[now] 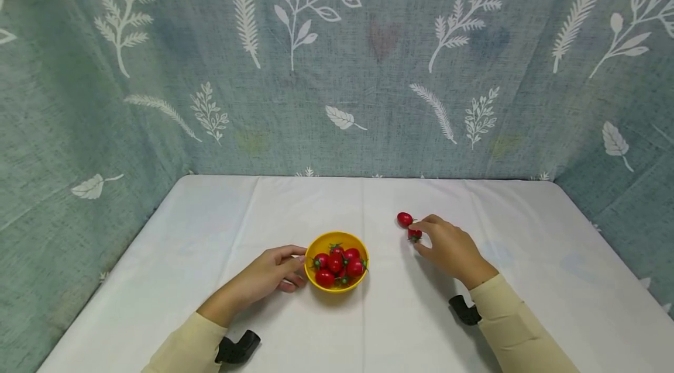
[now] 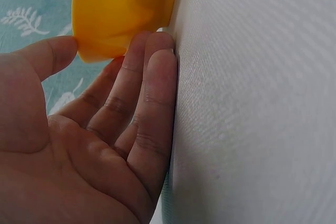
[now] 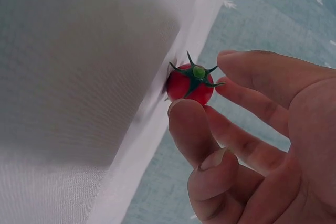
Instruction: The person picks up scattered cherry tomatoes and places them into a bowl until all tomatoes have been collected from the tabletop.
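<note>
A small yellow bowl (image 1: 312,279) stands on the white-covered table with several red cherry tomatoes (image 1: 334,262) in it. My left hand (image 1: 276,270) is at the bowl's left side. Its fairly straight fingers (image 2: 160,85) reach the lower wall, and the thumb touches the yellow wall near an edge. To the right of the bowl, my right hand (image 1: 453,249) has its thumb and fingers curled round a cherry tomato (image 3: 190,85) with a green stem cap, low over the cloth. Another cherry tomato (image 1: 404,219) lies just beyond those fingertips.
White cloth (image 1: 295,203) covers the table under the bowl and tomatoes. A grey-green curtain (image 1: 342,145) with white leaf prints hangs along the back and sides. Black wrist-worn pieces (image 1: 238,348) show under both cream sleeves (image 1: 518,326).
</note>
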The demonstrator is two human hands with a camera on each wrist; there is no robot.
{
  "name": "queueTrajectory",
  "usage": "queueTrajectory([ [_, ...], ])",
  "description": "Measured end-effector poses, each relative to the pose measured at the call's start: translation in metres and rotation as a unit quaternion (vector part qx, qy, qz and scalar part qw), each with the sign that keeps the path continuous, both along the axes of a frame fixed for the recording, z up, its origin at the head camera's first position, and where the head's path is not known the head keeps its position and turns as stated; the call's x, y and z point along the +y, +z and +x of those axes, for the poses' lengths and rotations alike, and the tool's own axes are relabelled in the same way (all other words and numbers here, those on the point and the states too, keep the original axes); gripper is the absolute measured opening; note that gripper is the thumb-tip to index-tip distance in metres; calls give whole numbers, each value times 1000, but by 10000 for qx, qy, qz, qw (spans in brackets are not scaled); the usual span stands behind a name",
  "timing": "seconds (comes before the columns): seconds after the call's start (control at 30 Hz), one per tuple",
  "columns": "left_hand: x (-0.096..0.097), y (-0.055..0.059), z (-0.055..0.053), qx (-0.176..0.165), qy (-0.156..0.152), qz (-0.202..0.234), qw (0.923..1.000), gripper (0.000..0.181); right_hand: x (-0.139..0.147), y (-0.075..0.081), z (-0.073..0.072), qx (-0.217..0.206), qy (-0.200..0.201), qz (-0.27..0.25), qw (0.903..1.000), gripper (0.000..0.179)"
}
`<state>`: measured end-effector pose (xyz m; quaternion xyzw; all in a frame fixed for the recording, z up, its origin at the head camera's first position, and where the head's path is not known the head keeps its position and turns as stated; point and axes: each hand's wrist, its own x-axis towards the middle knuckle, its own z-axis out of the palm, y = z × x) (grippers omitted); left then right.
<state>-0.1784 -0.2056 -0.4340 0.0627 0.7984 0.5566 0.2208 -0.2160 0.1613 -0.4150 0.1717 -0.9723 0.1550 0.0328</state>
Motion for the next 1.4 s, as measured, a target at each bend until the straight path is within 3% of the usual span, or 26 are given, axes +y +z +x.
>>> queueTrajectory([
  [1.4, 0, 0, 0, -50, -64, 46, 10000, 55, 0, 0, -2, -305, 5, -102, 9995, 28],
])
